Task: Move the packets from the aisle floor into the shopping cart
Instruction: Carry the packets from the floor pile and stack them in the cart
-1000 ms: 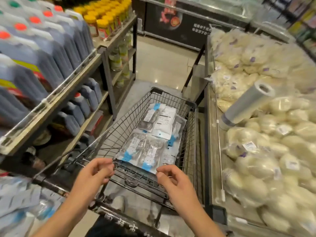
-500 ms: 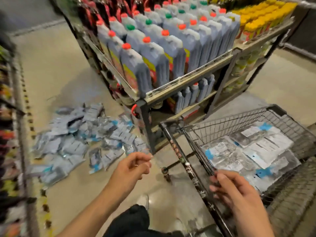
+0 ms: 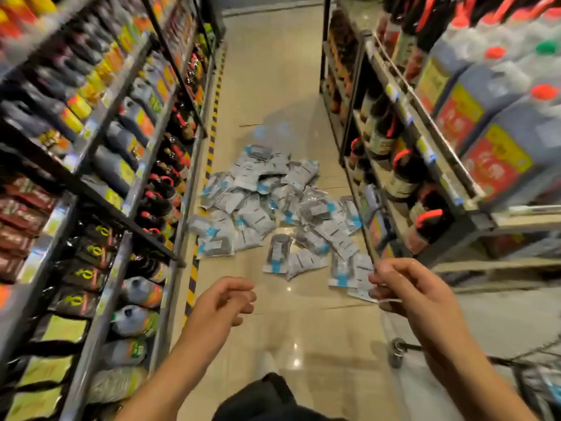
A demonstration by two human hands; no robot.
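Note:
A heap of grey packets (image 3: 273,208) with blue corner tabs and white labels lies on the tan aisle floor ahead of me. My left hand (image 3: 224,299) hovers low in the middle with its fingers loosely curled and nothing in it. My right hand (image 3: 403,287) is held up to the right, fingers loosely bent, empty, in front of the nearest packets. Only a wire corner and a wheel of the shopping cart (image 3: 397,350) show at the bottom right.
Shelves (image 3: 100,177) of dark bottles and bags line the left side. A shelf (image 3: 425,153) with sauce bottles and big jugs lines the right. A yellow-black striped strip (image 3: 209,153) runs along the left shelf's foot. My shoe (image 3: 267,363) stands below.
The view has swung left from the cart to the aisle, so the packet heap now lies straight ahead. Both hands left the cart and stay empty.

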